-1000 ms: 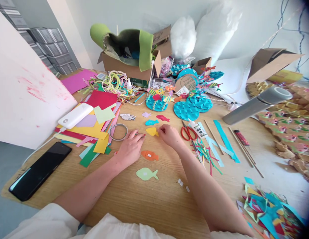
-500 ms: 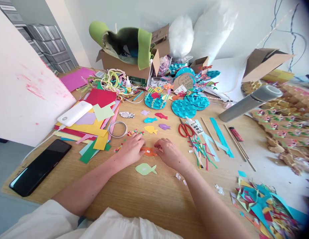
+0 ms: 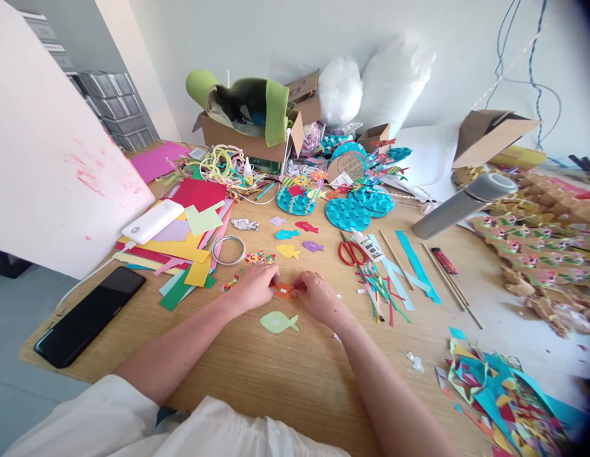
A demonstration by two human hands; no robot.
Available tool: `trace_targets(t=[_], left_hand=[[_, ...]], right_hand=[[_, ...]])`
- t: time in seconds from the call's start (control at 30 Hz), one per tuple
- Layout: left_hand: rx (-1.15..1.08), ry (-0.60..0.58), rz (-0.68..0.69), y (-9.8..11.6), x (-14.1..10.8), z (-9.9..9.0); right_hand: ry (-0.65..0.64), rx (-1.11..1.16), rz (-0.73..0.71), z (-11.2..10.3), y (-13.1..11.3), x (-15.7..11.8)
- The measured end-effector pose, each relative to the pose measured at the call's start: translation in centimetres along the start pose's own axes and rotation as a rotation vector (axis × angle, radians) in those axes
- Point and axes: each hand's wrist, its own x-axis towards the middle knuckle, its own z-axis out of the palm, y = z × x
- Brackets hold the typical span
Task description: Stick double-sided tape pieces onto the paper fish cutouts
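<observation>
An orange paper fish with a small white square on it lies between my hands. My left hand has its fingers closed at the fish's left end. At the tail end, my right hand pinches the fish. Just nearer to me is a larger pale green fish, also with a small pale patch. Beyond my hands lie a yellow fish, a purple fish, a blue fish, a red fish and a lilac fish.
Red scissors, a glue bottle and paper strips lie right of my hands. A silver ring, coloured paper and a phone are on the left. A grey bottle and paper scraps are further right.
The camera view has shifted slightly. My right hand has closed in on the orange fish's tail, and my left fingers are bunched more tightly at its other end.
</observation>
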Motion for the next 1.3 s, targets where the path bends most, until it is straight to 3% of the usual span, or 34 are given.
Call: trace_targets(t=[0.13,0.3,0.67,0.9,1.3], left_hand=[[-0.154,-0.023,-0.045,-0.2,0.1,-0.3],[-0.561,-0.087,-0.105,-0.4,-0.3,-0.7],[-0.663,0.059,-0.115,0.8,-1.2,0.1],[-1.027,-0.04,-0.116,1.5,-1.4,0.6],[-1.138,0.245,-0.134,0.3,-1.2,1.3]], right_hand=[[-0.034,0.169,0.01,-0.6,-0.1,-0.3],[-0.015,0.522,0.035,-1.4,-0.2,-0.7],[0.098,0.61,0.103,-0.5,-1.7,-2.3],[0.126,0.637,0.098,-0.2,-1.6,-2.8],[0.42,0.555,0.032,0.4,-1.0,-3.0]])
